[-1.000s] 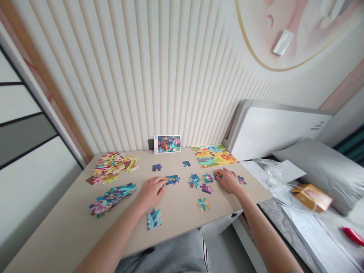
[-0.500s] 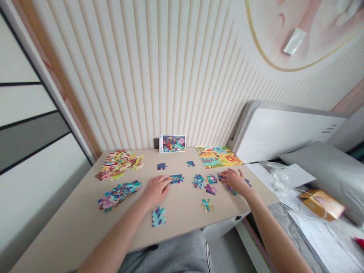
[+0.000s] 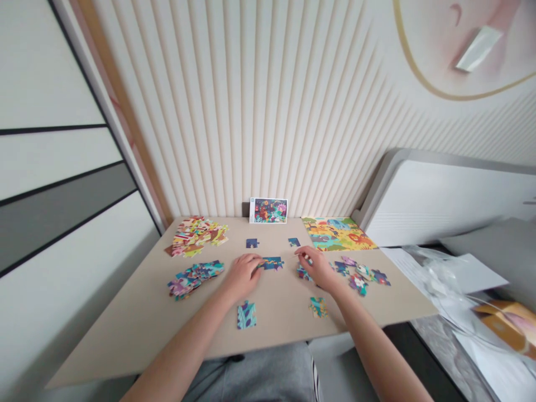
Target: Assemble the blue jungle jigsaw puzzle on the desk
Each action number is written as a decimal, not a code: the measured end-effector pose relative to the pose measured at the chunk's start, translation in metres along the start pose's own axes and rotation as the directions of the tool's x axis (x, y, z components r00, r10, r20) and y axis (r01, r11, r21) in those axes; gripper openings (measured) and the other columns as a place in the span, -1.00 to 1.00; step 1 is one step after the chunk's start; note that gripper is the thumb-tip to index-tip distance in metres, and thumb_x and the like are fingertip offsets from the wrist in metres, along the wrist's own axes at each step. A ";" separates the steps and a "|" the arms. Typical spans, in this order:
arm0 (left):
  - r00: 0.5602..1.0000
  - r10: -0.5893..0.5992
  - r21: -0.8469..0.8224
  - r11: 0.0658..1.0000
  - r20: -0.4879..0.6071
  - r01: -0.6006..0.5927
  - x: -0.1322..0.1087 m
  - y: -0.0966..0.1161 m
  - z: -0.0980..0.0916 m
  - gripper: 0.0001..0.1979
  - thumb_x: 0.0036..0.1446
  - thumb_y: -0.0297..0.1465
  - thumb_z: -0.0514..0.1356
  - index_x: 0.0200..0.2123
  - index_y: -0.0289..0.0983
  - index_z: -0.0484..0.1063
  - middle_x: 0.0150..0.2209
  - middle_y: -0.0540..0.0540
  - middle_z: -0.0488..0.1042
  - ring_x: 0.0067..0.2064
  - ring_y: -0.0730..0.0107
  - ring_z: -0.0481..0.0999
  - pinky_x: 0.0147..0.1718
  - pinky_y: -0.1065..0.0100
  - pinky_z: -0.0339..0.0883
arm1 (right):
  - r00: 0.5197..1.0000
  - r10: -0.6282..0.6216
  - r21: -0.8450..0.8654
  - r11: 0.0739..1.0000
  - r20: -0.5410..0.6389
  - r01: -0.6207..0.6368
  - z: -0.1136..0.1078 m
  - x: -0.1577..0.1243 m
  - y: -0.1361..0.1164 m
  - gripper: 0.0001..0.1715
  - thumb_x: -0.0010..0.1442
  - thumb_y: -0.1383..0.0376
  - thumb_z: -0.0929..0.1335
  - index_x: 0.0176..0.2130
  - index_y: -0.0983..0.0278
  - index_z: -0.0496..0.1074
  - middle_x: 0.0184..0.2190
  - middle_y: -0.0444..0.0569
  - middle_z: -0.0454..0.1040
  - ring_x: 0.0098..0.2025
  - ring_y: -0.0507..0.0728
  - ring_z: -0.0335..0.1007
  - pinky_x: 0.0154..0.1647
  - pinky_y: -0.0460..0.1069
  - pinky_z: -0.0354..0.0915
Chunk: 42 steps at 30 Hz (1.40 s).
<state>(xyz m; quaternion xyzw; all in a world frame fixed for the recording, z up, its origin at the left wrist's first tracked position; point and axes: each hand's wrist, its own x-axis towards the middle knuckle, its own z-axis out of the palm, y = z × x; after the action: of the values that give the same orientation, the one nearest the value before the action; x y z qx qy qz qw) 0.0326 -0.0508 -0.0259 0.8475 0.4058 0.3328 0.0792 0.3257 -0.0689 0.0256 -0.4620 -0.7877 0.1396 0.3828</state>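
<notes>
Fingers drawn close on the right hand (image 3: 318,269), right of the frame's centre, a pale sliver at their tips; it may be a piece seen edge-on, but that cannot be told from here. Left hand (image 3: 243,274) now, just left of centre, fingers loosely curled at the near-left end of the joined strip (image 3: 273,263); whether they pinch it or merely rest there is hidden.

That strip lies flat at mid-frame, between the hands. It looks like light, stiff card, likely to slide easily on the smooth tabletop (image 3: 282,312) and apt to part at its seams if lifted by one end. Best hold: fingertips flat on top, or both long edges at once, sparing the tabs.

Farther out, a loose cluster (image 3: 359,283) lies at centre right; single pieces like the teal one (image 3: 247,315) at lower centre would pinch neatly by opposite sides. The blue-purple heap (image 3: 196,279), left of centre, overlaps, so its top pieces should come away first.
</notes>
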 end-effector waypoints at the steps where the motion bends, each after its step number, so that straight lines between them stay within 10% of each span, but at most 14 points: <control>1: 1.000 -0.014 -0.016 1.000 -0.021 0.014 0.001 0.000 -0.001 -0.69 0.23 -0.52 0.17 0.01 -0.16 0.50 0.00 -0.13 0.53 0.07 0.14 0.49 0.09 0.07 0.35 | 0.999 -0.028 0.073 0.997 0.025 0.026 0.012 0.011 -0.005 -0.73 0.29 0.40 0.27 -0.10 0.20 0.51 -0.12 0.00 0.56 -0.08 0.14 0.48 -0.03 0.03 0.34; 5: 0.994 -0.052 -0.095 0.995 -0.100 0.043 0.002 0.003 -0.003 -0.69 0.24 -0.53 0.15 0.02 -0.18 0.47 -0.03 -0.15 0.55 0.04 0.14 0.51 0.07 0.06 0.38 | 0.997 -0.041 0.310 0.950 0.061 0.020 0.051 0.047 -0.015 -0.77 0.16 0.44 0.30 -0.24 0.23 0.52 0.05 0.06 0.47 0.00 0.14 0.45 -0.11 0.00 0.37; 11: 0.985 -0.059 -0.161 0.986 -0.163 0.032 0.006 0.008 -0.006 -0.70 0.26 -0.48 0.17 0.05 -0.19 0.45 -0.01 -0.17 0.55 0.05 0.14 0.51 0.09 0.05 0.37 | 0.989 0.119 0.425 0.894 0.087 -0.145 0.077 0.049 0.000 -0.74 0.12 0.40 0.31 -0.20 0.24 0.54 -0.28 -0.07 0.59 -0.29 0.09 0.47 -0.22 -0.02 0.36; 42: 0.994 -0.007 -0.108 0.994 -0.105 -0.005 0.007 0.010 -0.007 -0.82 0.34 -0.37 0.16 -0.04 -0.19 0.50 -0.09 -0.15 0.56 -0.01 0.15 0.51 0.03 0.09 0.38 | 0.995 0.080 0.336 0.937 0.067 -0.098 0.061 0.030 -0.012 -0.57 0.14 0.45 0.24 -0.15 0.24 0.63 -0.21 -0.03 0.64 -0.18 0.12 0.52 -0.07 0.03 0.38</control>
<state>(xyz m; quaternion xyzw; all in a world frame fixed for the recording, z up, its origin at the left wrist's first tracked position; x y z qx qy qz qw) 0.0372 -0.0528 -0.0127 0.8230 0.3911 0.3986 0.1036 0.2654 -0.0426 0.0062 -0.4206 -0.7399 0.3023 0.4292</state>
